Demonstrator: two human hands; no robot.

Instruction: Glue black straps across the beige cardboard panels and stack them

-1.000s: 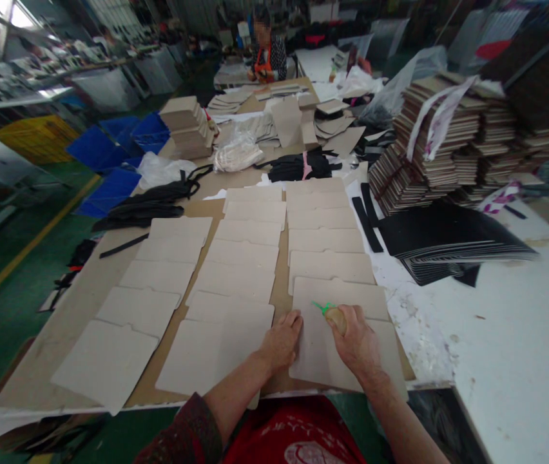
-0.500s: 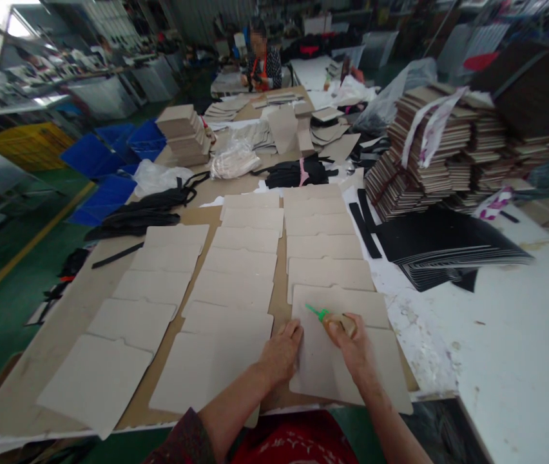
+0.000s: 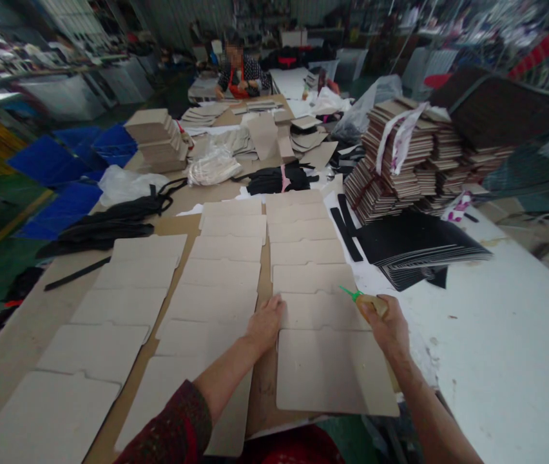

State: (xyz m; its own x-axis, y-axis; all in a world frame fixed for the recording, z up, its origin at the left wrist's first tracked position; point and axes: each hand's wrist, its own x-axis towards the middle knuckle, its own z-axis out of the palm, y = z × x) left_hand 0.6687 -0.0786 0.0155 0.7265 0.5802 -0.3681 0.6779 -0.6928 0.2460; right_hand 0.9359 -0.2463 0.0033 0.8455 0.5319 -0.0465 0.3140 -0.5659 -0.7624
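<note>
My right hand [image 3: 390, 322] is closed around a tan glue bottle [image 3: 374, 308]. Its thin green nozzle [image 3: 349, 293] points left, over the right side of a beige cardboard sheet [image 3: 320, 310]. My left hand [image 3: 267, 319] lies with fingers stretched out at the left edge of that sheet, fingertips touching it. Nearest my body in the same column is another sheet [image 3: 335, 374], its top edge showing a small step. Left of my hand runs a middle column of overlapping sheets [image 3: 216, 277]. Whether glue is on the cardboard I cannot tell.
A third column of sheets [image 3: 81, 348] lies at left. At right are black sheets [image 3: 419, 245] and tall tied stacks of boards [image 3: 400, 161]. Black straps [image 3: 346, 225], black fabric bundles [image 3: 100, 219] and plastic bags lie around. A person [image 3: 240, 74] sits at the far end.
My left hand has moved forward along the right column, and my right hand has carried the glue bottle to the right. The nearest sheet now shows its full top edge. The view has shifted.
</note>
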